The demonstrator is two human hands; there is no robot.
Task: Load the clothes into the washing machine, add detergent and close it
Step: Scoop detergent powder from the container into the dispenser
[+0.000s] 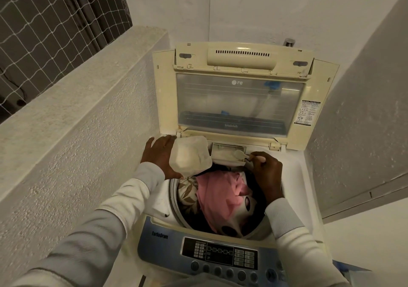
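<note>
Top-loader washing machine (297, 176) is open, lid (240, 101) standing upright. The drum's packed with clothes (220, 195), pink one on top. Left hand (159, 156) holds the white detergent tub (189, 156) by the back-left rim, and right hand (268, 169) pinches a little scoop (239, 154) over the detergent drawer (221, 154).

Rough plaster wall (72, 119), translucent plastic tub (191, 156)

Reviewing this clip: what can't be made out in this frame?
All head view:
- Detergent left in the tub: its cloudy plastic hides the level.
- How full the drawer is: the scoop and right hand cover part of it.
- Deeper clothes: hidden by the top layer and the right arm.
- Panel labels: too small and blurred, and the lowest buttons are near the frame edge.
</note>
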